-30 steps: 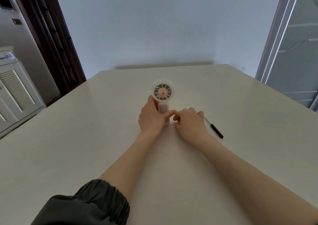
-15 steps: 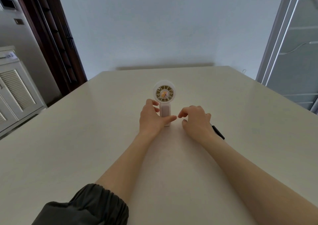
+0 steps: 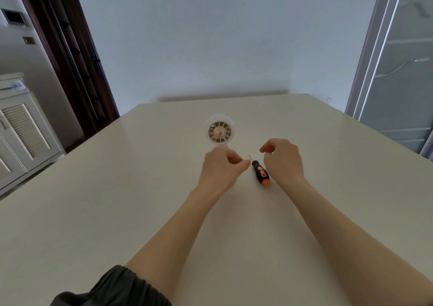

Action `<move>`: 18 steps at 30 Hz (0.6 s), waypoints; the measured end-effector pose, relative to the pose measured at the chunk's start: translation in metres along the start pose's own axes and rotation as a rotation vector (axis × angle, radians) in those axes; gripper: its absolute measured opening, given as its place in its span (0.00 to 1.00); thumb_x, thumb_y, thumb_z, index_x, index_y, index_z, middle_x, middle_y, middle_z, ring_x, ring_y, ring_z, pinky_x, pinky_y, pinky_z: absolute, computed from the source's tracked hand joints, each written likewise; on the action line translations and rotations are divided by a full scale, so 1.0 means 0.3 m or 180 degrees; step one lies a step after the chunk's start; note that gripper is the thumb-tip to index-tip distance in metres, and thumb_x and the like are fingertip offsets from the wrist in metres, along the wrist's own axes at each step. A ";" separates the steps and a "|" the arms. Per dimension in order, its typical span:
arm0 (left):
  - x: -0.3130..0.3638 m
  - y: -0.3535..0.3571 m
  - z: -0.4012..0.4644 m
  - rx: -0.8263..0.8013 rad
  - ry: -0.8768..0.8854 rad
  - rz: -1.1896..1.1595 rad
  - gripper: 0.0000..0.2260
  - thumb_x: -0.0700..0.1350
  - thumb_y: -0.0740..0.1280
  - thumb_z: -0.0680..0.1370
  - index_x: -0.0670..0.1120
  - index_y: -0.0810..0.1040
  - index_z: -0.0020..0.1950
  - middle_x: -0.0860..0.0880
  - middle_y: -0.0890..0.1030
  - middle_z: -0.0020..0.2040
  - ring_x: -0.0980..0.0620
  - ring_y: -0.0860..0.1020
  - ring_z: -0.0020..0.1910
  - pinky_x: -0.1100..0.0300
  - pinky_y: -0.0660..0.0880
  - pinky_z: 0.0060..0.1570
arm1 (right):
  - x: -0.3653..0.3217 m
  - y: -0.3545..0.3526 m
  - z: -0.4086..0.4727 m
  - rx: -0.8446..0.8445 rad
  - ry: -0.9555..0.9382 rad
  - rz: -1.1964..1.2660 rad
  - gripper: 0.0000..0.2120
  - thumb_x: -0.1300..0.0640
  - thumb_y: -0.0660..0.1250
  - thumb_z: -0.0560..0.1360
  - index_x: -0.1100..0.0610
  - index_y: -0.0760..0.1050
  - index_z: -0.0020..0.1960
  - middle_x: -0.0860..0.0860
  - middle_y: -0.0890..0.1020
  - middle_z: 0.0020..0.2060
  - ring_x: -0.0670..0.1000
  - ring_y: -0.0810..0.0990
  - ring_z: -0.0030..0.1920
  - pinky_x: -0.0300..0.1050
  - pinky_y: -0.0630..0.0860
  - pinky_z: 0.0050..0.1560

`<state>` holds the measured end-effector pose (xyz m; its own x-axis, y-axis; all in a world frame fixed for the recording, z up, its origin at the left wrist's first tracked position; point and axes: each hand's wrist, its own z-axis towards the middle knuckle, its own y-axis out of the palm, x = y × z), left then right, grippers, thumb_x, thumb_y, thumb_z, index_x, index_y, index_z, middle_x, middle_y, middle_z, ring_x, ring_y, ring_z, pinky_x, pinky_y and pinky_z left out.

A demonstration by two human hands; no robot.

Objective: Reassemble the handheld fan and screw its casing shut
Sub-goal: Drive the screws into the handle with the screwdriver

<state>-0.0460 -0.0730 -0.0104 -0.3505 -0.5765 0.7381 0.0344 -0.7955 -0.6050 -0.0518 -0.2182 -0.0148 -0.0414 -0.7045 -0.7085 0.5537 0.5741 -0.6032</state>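
Note:
The small white handheld fan (image 3: 219, 130) lies on the cream table (image 3: 117, 212), its round head with a yellow grille facing up. My left hand (image 3: 220, 168) covers the fan's handle, fingers curled round it and thumb pointing right; the handle itself is hidden. A black and orange screwdriver (image 3: 260, 172) lies flat between my hands, its tip toward my left thumb. My right hand (image 3: 281, 160) hovers just right of the screwdriver with loosely curled fingers and holds nothing that I can see.
The table's far edge meets a pale wall. A dark wooden door frame (image 3: 70, 55) and a white louvred cabinet (image 3: 21, 127) stand to the left. A glass sliding door (image 3: 398, 67) is on the right.
My right hand has pulled away from the fan's handle to the right and lifted, so the screwdriver now shows between my hands. My left hand stays on the handle.

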 end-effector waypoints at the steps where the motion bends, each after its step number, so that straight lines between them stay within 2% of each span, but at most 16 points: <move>1: 0.011 0.021 -0.007 -0.0141 0.0060 -0.0011 0.04 0.48 0.71 0.72 0.49 0.81 0.39 0.58 0.78 0.37 0.64 0.76 0.36 0.75 0.70 0.36 | 0.005 -0.012 0.003 -0.0002 0.0081 -0.0070 0.16 0.68 0.58 0.69 0.57 0.79 0.50 0.52 0.80 0.50 0.53 0.78 0.49 0.47 0.74 0.48; 2: 0.022 0.042 -0.013 -0.0281 0.0111 -0.0021 0.03 0.48 0.71 0.73 0.49 0.82 0.44 0.58 0.78 0.42 0.65 0.76 0.40 0.75 0.72 0.41 | 0.009 -0.022 0.007 -0.0043 0.0154 -0.0177 0.16 0.68 0.59 0.68 0.57 0.79 0.50 0.53 0.80 0.51 0.54 0.77 0.51 0.49 0.75 0.50; 4: 0.035 0.085 -0.018 -0.0540 0.0229 0.0106 0.13 0.48 0.72 0.72 0.47 0.80 0.56 0.54 0.79 0.53 0.59 0.76 0.50 0.66 0.73 0.53 | 0.019 -0.041 0.015 -0.0175 0.0333 -0.0378 0.14 0.67 0.61 0.68 0.58 0.78 0.51 0.55 0.78 0.52 0.56 0.76 0.54 0.51 0.75 0.52; 7: 0.049 0.121 -0.012 -0.0725 0.0308 0.0317 0.27 0.51 0.73 0.71 0.47 0.72 0.68 0.49 0.74 0.63 0.52 0.72 0.61 0.64 0.66 0.55 | 0.037 -0.051 0.026 -0.0480 0.0647 -0.0480 0.10 0.66 0.61 0.68 0.60 0.74 0.48 0.56 0.77 0.49 0.58 0.76 0.51 0.48 0.74 0.44; 9: 0.047 0.139 -0.003 -0.0748 0.0319 0.0373 0.31 0.54 0.74 0.70 0.48 0.70 0.70 0.48 0.73 0.64 0.52 0.71 0.63 0.65 0.63 0.54 | 0.050 -0.050 0.032 -0.0630 0.0759 -0.0540 0.03 0.66 0.60 0.68 0.60 0.68 0.39 0.56 0.74 0.40 0.58 0.75 0.44 0.42 0.69 0.34; 11: 0.042 0.152 0.004 -0.0773 0.0299 0.0415 0.32 0.55 0.74 0.69 0.48 0.69 0.70 0.48 0.73 0.64 0.51 0.71 0.64 0.64 0.64 0.55 | 0.063 -0.038 0.044 -0.0710 0.0804 -0.0600 0.10 0.67 0.60 0.70 0.59 0.62 0.33 0.54 0.70 0.32 0.55 0.73 0.35 0.40 0.63 0.27; 13: 0.033 0.158 0.010 -0.0807 0.0273 0.0440 0.31 0.54 0.74 0.70 0.47 0.70 0.70 0.48 0.73 0.65 0.51 0.71 0.64 0.64 0.64 0.56 | 0.070 -0.029 0.053 -0.0699 0.0813 -0.0624 0.12 0.69 0.60 0.70 0.59 0.61 0.32 0.53 0.68 0.30 0.51 0.69 0.28 0.39 0.60 0.25; 15: 0.020 0.158 0.017 -0.0815 0.0273 0.0479 0.28 0.51 0.73 0.71 0.46 0.71 0.69 0.47 0.73 0.65 0.51 0.71 0.64 0.65 0.64 0.56 | 0.074 -0.019 0.062 -0.0657 0.0727 -0.0559 0.07 0.70 0.61 0.69 0.62 0.66 0.35 0.54 0.71 0.32 0.53 0.71 0.30 0.39 0.63 0.26; 16: 0.014 0.157 0.020 -0.0803 0.0281 0.0494 0.27 0.50 0.72 0.72 0.46 0.72 0.69 0.47 0.73 0.65 0.51 0.72 0.63 0.66 0.64 0.55 | 0.076 -0.016 0.063 -0.0623 0.0672 -0.0490 0.03 0.70 0.61 0.69 0.64 0.70 0.39 0.56 0.73 0.36 0.55 0.75 0.35 0.40 0.68 0.29; 18: 0.008 0.155 0.022 -0.0788 0.0288 0.0503 0.26 0.48 0.72 0.72 0.46 0.72 0.68 0.47 0.73 0.65 0.51 0.73 0.63 0.65 0.65 0.56 | 0.080 -0.007 0.066 -0.0532 0.0572 -0.0289 0.07 0.70 0.61 0.70 0.66 0.74 0.47 0.59 0.77 0.44 0.60 0.79 0.44 0.46 0.75 0.39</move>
<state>-0.0390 -0.1126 -0.0347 -0.4412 -0.6617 0.6063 -0.1300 -0.6213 -0.7727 -0.0374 -0.2447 -0.0233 -0.2399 -0.6794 -0.6935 0.3965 0.5835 -0.7088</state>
